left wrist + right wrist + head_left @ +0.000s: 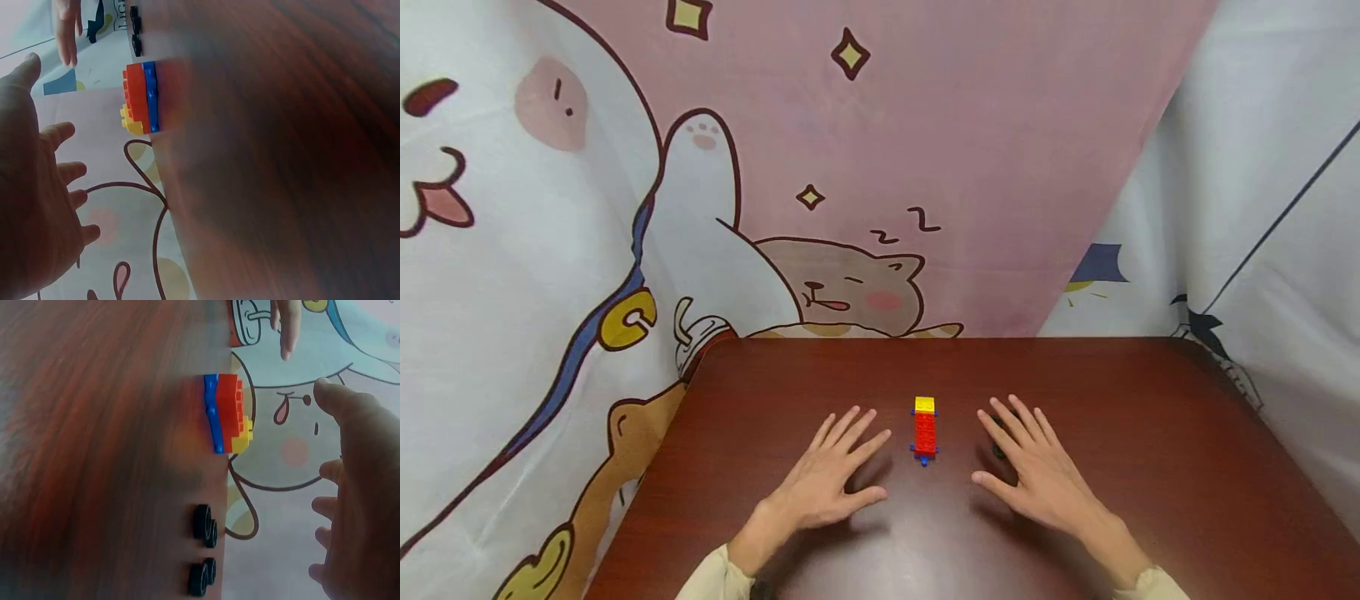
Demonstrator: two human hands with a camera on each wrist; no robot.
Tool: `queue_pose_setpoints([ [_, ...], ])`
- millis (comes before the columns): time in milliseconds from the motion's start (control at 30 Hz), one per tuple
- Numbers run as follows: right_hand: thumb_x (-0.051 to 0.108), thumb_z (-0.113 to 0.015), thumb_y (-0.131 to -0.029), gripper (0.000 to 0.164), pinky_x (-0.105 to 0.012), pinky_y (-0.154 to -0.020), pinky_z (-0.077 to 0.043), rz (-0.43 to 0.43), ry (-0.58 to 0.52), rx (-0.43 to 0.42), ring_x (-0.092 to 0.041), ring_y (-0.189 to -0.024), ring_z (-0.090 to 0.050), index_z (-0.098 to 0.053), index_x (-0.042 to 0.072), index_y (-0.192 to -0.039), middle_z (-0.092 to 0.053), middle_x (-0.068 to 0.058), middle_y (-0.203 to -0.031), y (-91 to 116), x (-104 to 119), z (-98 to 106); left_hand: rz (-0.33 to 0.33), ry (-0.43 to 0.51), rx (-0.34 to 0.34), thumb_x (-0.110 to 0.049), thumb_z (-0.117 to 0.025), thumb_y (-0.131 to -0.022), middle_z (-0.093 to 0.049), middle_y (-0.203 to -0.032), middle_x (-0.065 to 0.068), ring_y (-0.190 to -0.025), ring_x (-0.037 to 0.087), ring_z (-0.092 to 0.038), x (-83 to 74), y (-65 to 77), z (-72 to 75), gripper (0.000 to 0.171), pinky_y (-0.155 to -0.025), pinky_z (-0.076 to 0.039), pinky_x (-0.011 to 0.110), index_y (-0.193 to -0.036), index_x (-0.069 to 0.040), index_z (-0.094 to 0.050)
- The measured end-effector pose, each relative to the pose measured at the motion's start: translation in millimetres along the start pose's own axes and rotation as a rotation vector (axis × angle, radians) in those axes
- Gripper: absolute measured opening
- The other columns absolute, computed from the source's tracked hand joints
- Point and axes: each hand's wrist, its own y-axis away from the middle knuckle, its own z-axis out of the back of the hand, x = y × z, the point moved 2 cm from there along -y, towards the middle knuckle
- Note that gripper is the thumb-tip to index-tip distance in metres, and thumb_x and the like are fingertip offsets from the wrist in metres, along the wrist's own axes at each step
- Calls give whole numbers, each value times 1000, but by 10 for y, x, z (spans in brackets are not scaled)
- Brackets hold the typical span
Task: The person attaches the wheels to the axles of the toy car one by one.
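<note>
A small toy-brick vehicle body point(925, 432) stands on the table between the two hands. It has red bricks, a yellow brick at the far end and a blue base with side pegs. My left hand point(828, 483) hovers left of it, fingers spread, holding nothing. To its right, my right hand point(1036, 468) is likewise spread above the table and apart from the bricks. Several black toy wheels point(201, 521) stand in pairs on the tabletop. From the head view they are mostly hidden under the right hand.
The brown tabletop point(760, 375) ends at a far edge against a pink and white cartoon-print cloth point(1015, 167). More white cloth point(1285, 275) hangs close along the right side.
</note>
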Motion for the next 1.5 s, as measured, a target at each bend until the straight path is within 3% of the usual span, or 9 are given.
queue_pose_setpoints([
  [300, 59, -63, -90, 82, -36, -125, 8, -55, -66, 35, -34, -152, -20, -32, 21, -157, -31, -9, -162, 42, -2, -67, -17, 4, -17, -64, -53, -92, -18, -167, -1, -155, 25, -15, -55, -69, -52, 75, -121, -19, 59, -156, -33, -30],
  [533, 54, -64, -92, 81, -28, -123, 12, -117, -151, 36, -35, -151, -20, -29, 22, -158, -30, -10, -163, 123, -65, -124, 7, 47, -38, -66, -50, -94, -22, -166, 3, -154, 28, -18, -50, -46, -104, 73, -120, -20, 60, -156, -31, -32],
  [667, 48, -65, -93, 81, -22, -123, 8, -145, -205, 11, -36, -150, -24, -28, 17, -158, -32, -11, -161, 181, -91, -167, 19, 78, -36, -67, -46, -95, -23, -166, 4, -154, 29, -19, -32, -34, -154, 73, -120, -20, 61, -156, -29, -34],
  [800, 44, -63, -96, 81, -17, -122, 3, -213, -296, 13, -32, -153, -20, -19, 21, -160, -28, -9, -164, 229, -121, -219, 38, 128, -51, -66, -44, -96, -22, -166, 5, -154, 31, -19, -1, -37, -206, 72, -120, -21, 60, -155, -26, -36],
  [900, 41, -61, -98, 80, -25, -125, -2, -274, -373, 17, -28, -155, -14, -14, 27, -160, -24, -7, -165, 256, -159, -257, 53, 192, -54, -63, -46, -97, -21, -166, 4, -154, 32, -18, 15, -48, -240, 70, -121, -20, 59, -155, -25, -36],
  [1000, 36, -60, -99, 78, -43, -126, -9, -298, -427, 0, -29, -155, -11, -13, 27, -160, -22, -7, -166, 264, -201, -280, 70, 284, -48, -59, -49, -97, -19, -167, 3, -154, 35, -17, 21, -55, -269, 70, -120, -20, 60, -156, -26, -33],
  [1200, 29, -57, -102, 76, -75, -110, -16, -344, -572, -32, -42, -153, -8, -9, 32, -160, -11, -11, -168, 269, -333, -300, 143, 562, -49, -44, -48, -103, -18, -167, 7, -154, 38, -14, 17, -137, -362, 61, -117, -20, 67, -158, -25, -29],
  [1367, 25, -50, -105, 71, -80, -103, -18, -474, -733, -110, -46, -151, -5, -6, 40, -159, -5, -12, -168, 314, -456, -362, 244, 800, -89, -33, -41, -107, -17, -167, 12, -154, 31, -15, -6, -241, -467, 55, -118, -19, 63, -159, -25, -25],
  [1500, 25, -57, -101, 74, -77, -104, -20, -525, -679, -211, -48, -149, -14, -13, 31, -160, -15, -19, -165, 351, -522, -421, 374, 796, -198, -38, -47, -104, -28, -162, 12, -150, 31, -28, -30, -312, -600, 57, -116, -27, 62, -156, -21, -32],
])
